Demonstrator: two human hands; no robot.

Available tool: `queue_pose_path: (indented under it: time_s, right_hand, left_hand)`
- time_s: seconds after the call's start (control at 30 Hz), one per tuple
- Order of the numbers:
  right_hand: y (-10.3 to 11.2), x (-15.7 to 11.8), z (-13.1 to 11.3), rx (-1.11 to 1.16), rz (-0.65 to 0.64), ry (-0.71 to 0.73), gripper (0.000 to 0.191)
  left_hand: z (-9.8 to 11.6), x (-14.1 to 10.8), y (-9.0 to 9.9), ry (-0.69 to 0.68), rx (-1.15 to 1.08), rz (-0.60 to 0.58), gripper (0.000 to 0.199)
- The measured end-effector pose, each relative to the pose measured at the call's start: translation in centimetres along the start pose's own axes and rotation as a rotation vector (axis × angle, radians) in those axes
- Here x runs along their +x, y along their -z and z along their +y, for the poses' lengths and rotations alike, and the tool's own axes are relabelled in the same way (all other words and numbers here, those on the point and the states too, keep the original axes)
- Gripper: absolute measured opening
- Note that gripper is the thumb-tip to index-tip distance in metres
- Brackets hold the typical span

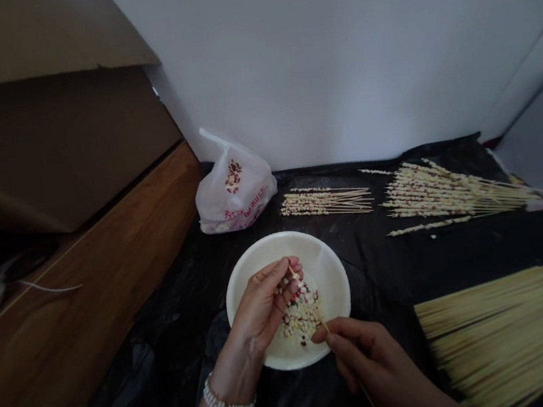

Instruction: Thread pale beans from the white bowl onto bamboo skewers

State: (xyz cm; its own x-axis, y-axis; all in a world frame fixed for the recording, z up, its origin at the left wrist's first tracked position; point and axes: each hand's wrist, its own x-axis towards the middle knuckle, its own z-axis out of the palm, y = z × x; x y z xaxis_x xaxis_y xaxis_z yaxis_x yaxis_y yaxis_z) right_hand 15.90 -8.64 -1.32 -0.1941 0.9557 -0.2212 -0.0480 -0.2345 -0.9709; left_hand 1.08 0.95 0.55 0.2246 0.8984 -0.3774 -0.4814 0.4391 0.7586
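My left hand [268,302] is over the white bowl [328,269], thumb and fingertips pinched together, small pale pieces in its curled fingers. A thin orange-tan tip shows at those fingertips. In my right hand [366,352] is a thin wooden skewer [324,323], gripped between thumb and index finger at the bowl's near right rim. It slants up toward the left fingertips; how many pieces sit on it is hard to make out. Loose small pale pieces [301,320], some with dark red edges, lie in the bottom of the bowl.
Behind the bowl stands a white plastic bag [237,191] of similar pieces. Filled skewers lie in a small row [322,202] and a larger pile [432,194]. Bare skewers [516,331] spread at right on black plastic sheeting [375,263]. A cardboard box [50,140] stands left.
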Motion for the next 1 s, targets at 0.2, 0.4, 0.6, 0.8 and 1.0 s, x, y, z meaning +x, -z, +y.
queue_pose_path:
  time_s: [0.2, 0.4, 0.6, 0.8, 1.0]
  right_hand:
    - [0.0, -0.05, -0.21, 0.0, 0.02, 0.002, 0.035]
    - [0.16, 0.07, 0.15, 0.027, 0.021, 0.021, 0.034]
    - [0.65, 0.56, 0.61, 0.062, 0.009, 0.0, 0.036]
    - [0.45, 0.28, 0.4, 0.068, -0.007, 0.017, 0.031]
    - [0.42, 0.19, 0.29, 0.058, -0.006, 0.016, 0.032]
  left_hand:
    - [-0.06, -0.04, -0.05, 0.042, 0.033, -0.06, 0.015]
    - [0.02, 0.04, -0.21, 0.067, -0.014, -0.04, 0.014]
    - [0.65, 0.27, -0.39, 0.111, -0.23, 0.072, 0.036]
    - [0.67, 0.13, -0.07, 0.041, -0.171, 0.041, 0.052]
    - [0.67, 0.07, -0.07, 0.016, -0.125, 0.079, 0.044]
